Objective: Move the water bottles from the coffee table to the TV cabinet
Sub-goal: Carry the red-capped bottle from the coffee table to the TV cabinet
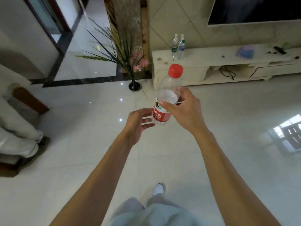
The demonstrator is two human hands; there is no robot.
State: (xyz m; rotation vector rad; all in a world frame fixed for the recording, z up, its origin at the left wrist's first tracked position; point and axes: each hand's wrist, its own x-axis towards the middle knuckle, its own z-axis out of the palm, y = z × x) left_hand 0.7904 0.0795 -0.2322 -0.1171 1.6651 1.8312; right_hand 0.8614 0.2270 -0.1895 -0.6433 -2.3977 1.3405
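Observation:
A clear water bottle (168, 93) with a red cap and red label is held upright in mid-air over the floor. My right hand (182, 110) grips its middle, thumb across the front. My left hand (138, 123) is beside the bottle's base with fingers loosely spread, fingertips at or near the label. Ahead stands the white TV cabinet (211, 62). Two clear bottles stand upright side by side on its left end, one with a green label (174, 46) and one with a blue label (181, 47). The coffee table is out of view.
A black vase of grasses and pink flowers (130, 62) stands on the floor left of the cabinet. A sofa arm (24, 98) and a seated person's legs (21, 137) are at the left. A TV (254, 10) hangs above the cabinet. A remote (280, 50) and cloth (245, 52) lie on it.

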